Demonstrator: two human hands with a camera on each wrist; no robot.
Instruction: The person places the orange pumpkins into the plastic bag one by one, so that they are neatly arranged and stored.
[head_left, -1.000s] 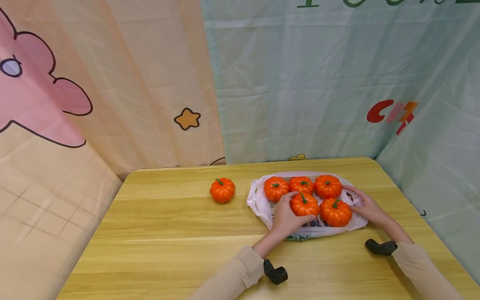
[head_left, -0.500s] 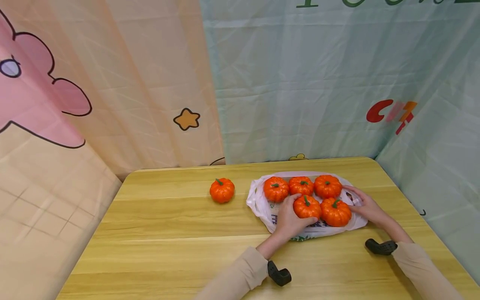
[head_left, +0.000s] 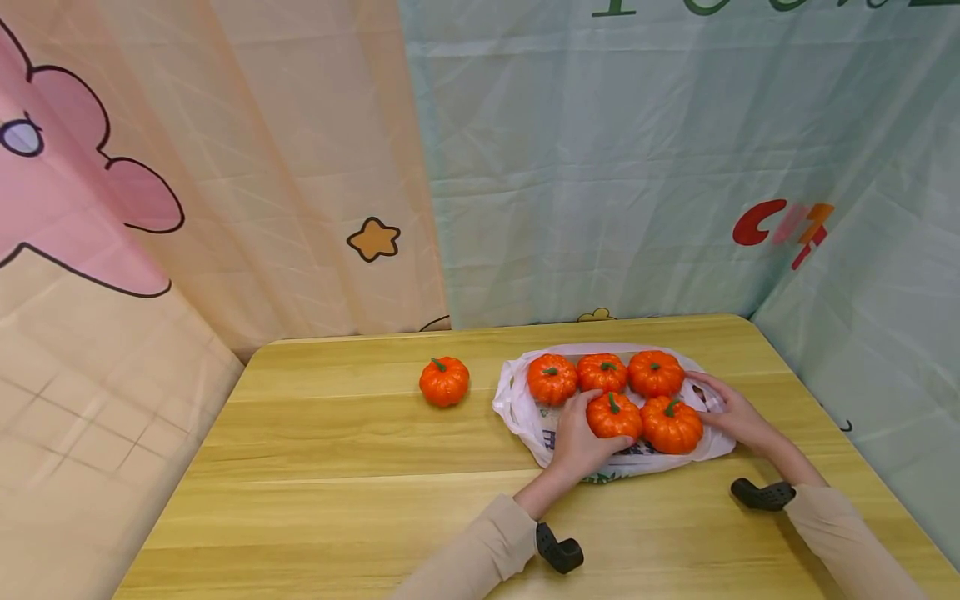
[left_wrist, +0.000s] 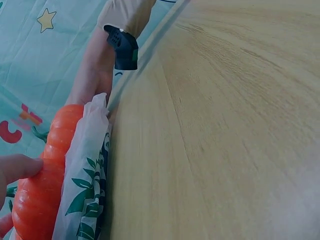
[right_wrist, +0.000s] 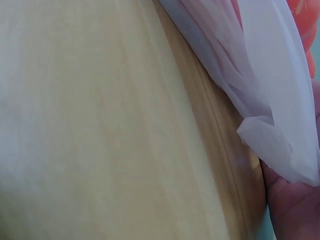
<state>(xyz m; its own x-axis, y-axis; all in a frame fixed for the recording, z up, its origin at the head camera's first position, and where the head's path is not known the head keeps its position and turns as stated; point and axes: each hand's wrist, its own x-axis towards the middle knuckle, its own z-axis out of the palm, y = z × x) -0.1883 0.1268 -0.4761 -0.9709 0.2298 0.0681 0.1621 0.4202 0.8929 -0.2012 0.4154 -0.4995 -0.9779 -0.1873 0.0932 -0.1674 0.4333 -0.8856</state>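
Observation:
Five orange toy pumpkins lie on a white plastic bag on the wooden table. My left hand grips the front-left pumpkin, fingers curled round its near side; it touches the front-right pumpkin. The left wrist view shows a fingertip on that pumpkin above the leaf-printed bag. My right hand rests with fingers stretched on the bag's right edge, beside the pumpkins. In the right wrist view the bag's edge lies over the hand.
A sixth pumpkin sits alone on the table left of the bag. Three pumpkins line the bag's back row. Fabric backdrops enclose the table at the back and right. Bare wood stretches across the left and front.
My left hand has slid the front-left pumpkin slightly to the right, against the front-right one. The right hand has stayed in place.

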